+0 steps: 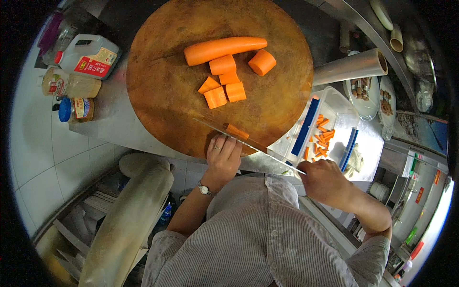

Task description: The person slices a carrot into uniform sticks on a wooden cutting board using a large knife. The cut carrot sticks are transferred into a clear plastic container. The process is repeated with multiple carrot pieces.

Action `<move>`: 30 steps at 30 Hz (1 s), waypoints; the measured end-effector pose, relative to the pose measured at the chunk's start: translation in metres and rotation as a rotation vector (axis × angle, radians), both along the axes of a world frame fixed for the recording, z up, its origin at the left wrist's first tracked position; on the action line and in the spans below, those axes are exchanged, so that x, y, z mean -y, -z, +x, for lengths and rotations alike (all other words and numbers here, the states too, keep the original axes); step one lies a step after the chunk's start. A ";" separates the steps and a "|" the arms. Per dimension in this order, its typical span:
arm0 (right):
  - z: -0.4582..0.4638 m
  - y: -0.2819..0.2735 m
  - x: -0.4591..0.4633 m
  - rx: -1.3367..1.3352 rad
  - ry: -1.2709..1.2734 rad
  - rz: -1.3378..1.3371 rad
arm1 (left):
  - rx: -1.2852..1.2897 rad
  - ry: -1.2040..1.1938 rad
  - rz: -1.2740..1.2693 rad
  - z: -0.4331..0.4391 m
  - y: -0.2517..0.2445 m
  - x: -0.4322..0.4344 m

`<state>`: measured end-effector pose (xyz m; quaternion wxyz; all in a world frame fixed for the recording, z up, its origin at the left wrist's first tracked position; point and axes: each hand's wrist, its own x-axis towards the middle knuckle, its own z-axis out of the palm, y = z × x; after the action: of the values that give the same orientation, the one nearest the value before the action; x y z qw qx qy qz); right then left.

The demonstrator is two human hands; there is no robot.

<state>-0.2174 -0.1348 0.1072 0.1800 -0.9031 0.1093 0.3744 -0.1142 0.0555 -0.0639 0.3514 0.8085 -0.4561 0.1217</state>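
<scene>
A round wooden chopping board (161, 86) lies before me. My right hand (324, 183) grips the handle end of a knife (251, 145), whose blade reaches left across the board's near edge. Beside the blade, my left hand (225, 154) rests with bent fingers at the near edge; whatever lies under its fingertips is hidden. A small carrot piece (237, 131) lies just beyond the blade. Farther up are a long peeled carrot (226, 50), a thick carrot chunk (262, 62) and several cut carrot blocks (235, 92). Carrot sticks (322, 138) lie in a clear plastic container (346, 107) at the right.
At the left stand a plastic jug (89, 55), a bottle (71, 83) and a blue-lidded jar (77, 109). A roll of plastic film (351, 67) lies right of the board, near wrapped trays (362, 93). A crumpled cloth (355, 162) sits beside the container.
</scene>
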 end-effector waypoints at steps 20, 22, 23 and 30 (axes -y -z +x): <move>-0.092 0.006 -0.015 0.787 0.755 0.035 | 0.022 0.297 0.449 0.055 -0.040 0.010; -0.117 0.006 -0.007 0.738 0.951 0.053 | -0.001 0.326 0.643 0.055 -0.054 0.017; -0.130 0.006 -0.004 0.710 1.046 0.063 | -0.002 0.325 0.739 0.052 -0.060 0.023; -0.202 0.017 0.008 0.670 1.683 0.043 | -0.316 0.584 0.446 -0.005 -0.078 0.114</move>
<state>-0.4192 -0.1432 0.0904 0.4334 -0.5830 0.6680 -0.1615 -0.1193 -0.0586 0.0146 0.2527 0.7102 -0.6222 -0.2113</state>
